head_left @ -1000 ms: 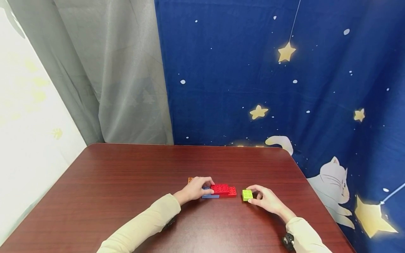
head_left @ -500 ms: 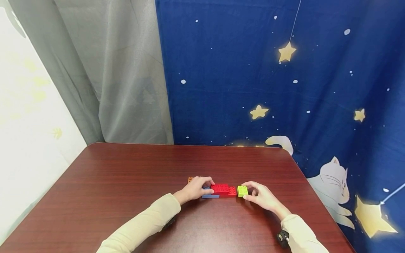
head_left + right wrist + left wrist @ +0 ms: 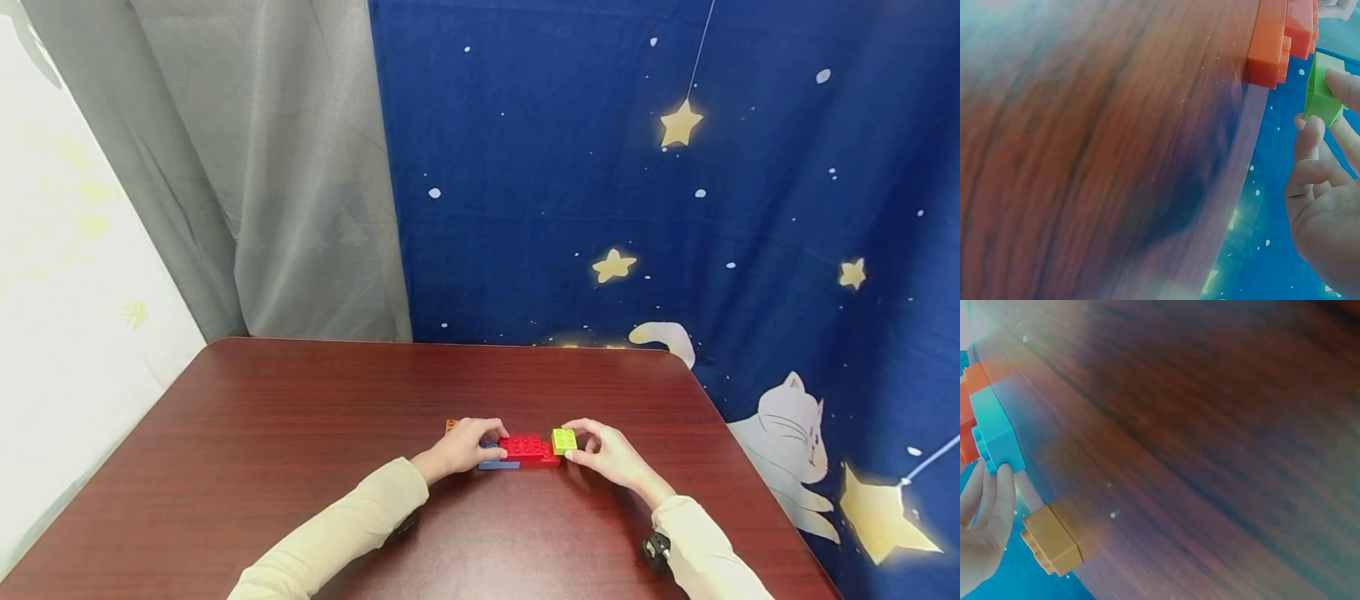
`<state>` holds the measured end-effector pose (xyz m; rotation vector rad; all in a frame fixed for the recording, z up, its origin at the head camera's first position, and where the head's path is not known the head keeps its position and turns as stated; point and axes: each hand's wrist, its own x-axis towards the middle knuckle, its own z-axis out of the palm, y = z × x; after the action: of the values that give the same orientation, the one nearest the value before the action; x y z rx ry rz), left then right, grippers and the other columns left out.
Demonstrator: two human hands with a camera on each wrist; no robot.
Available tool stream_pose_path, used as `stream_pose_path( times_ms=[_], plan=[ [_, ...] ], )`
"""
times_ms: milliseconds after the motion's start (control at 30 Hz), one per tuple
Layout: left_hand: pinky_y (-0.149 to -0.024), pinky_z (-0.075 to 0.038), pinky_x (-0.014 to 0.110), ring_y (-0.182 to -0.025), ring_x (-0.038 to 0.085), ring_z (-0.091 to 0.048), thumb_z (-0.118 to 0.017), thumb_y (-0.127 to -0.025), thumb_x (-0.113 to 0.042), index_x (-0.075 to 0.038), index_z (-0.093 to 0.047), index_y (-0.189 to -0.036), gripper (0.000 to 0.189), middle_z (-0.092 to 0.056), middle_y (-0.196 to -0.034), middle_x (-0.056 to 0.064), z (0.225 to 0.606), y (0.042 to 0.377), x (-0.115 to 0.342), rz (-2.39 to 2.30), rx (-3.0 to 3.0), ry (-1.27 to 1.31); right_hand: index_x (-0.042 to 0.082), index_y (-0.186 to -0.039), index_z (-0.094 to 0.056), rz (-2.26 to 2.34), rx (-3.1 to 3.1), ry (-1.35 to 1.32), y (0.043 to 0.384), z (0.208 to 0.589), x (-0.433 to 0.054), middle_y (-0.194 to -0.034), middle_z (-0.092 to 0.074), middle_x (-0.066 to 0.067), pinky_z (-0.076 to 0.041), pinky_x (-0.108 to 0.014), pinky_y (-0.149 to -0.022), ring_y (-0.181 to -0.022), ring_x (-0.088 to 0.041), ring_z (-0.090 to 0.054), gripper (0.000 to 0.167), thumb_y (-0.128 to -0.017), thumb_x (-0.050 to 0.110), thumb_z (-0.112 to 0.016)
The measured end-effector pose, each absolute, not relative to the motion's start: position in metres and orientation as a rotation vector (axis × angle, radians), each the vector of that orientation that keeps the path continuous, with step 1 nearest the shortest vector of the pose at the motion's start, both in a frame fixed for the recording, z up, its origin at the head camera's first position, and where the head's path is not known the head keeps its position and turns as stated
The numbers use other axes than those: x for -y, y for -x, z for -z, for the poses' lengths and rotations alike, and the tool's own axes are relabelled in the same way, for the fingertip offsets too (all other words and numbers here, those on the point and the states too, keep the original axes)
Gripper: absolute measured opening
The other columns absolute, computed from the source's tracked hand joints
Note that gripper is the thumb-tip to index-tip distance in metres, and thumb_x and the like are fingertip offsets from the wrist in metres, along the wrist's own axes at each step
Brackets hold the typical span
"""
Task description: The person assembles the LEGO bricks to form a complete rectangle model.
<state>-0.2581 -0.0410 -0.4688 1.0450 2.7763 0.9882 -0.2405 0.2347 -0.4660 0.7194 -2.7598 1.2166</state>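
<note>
My right hand (image 3: 611,457) pinches a small lime green building brick (image 3: 564,442) between thumb and fingers. That brick is raised off the table in the right wrist view (image 3: 1325,94) and overlaps the right end of the lower red brick (image 3: 549,459) in the head view. On top of the lower red brick sits another red brick (image 3: 521,447). My left hand (image 3: 463,447) holds the left part of the assembly, thumb in front and fingers behind, round a blue brick (image 3: 997,431). A blue strip (image 3: 498,466) shows at the front, and the hand hides much of this end.
An orange brick (image 3: 451,426) lies on the table behind the left hand, mostly hidden in the head view. The brown wooden table (image 3: 337,392) ends at a grey curtain (image 3: 322,208) and a dark blue starry curtain (image 3: 525,208).
The right hand has carried the green brick leftward and up, from beside the red bricks to over the end of the lower one. The left hand keeps its place.
</note>
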Motion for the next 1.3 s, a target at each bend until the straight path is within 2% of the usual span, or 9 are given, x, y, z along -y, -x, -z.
stream_pose_path(
  times_ms=[300, 800, 1100, 1300],
  plan=[
    [-0.075, -0.044, 0.026, -0.082, 0.011, -0.056, -0.067, -0.078, -0.027, -0.015, -0.059, -0.094, 0.021, -0.062, -0.088, -0.002, 0.469, 0.257, 0.041, -0.995, -2.763, -1.000, 0.012, -0.111, -0.058, -1.222, 2.783, -0.721, 0.243, 0.467, -0.227, -0.085, -0.059, 0.000, -0.041, -0.024, -0.050, -0.054, -0.012, -0.049, 0.040, -0.074, 0.019, -0.072],
    [-0.076, -0.044, 0.027, -0.083, 0.010, -0.056, -0.067, -0.078, -0.027, -0.017, -0.059, -0.095, 0.021, -0.061, -0.088, -0.004, 0.469, 0.256, 0.040, -0.988, -2.756, -0.948, 0.007, -0.110, -0.056, -1.221, 2.745, -0.829, 0.244, 0.477, -0.219, -0.089, -0.060, -0.002, -0.041, -0.024, -0.048, -0.051, -0.010, -0.047, 0.040, -0.074, 0.012, -0.071],
    [-0.075, -0.044, 0.027, -0.082, 0.011, -0.056, -0.067, -0.078, -0.026, -0.016, -0.059, -0.095, 0.022, -0.062, -0.089, -0.002, 0.467, 0.256, 0.041, -0.997, -2.763, -0.973, 0.011, -0.102, -0.062, -0.996, 2.647, -0.943, 0.247, 0.472, -0.217, -0.089, -0.053, 0.001, -0.040, -0.021, -0.051, -0.057, -0.006, -0.043, 0.034, -0.071, 0.017, -0.074],
    [-0.075, -0.044, 0.027, -0.082, 0.010, -0.056, -0.067, -0.078, -0.026, -0.015, -0.060, -0.094, 0.022, -0.062, -0.088, -0.002, 0.466, 0.256, 0.041, -1.004, -2.765, -0.994, 0.015, -0.095, -0.067, -0.823, 2.770, -0.878, 0.246, 0.455, -0.213, -0.082, -0.053, 0.004, -0.039, -0.023, -0.054, -0.062, -0.008, -0.044, 0.024, -0.071, 0.019, -0.073]
  ],
)
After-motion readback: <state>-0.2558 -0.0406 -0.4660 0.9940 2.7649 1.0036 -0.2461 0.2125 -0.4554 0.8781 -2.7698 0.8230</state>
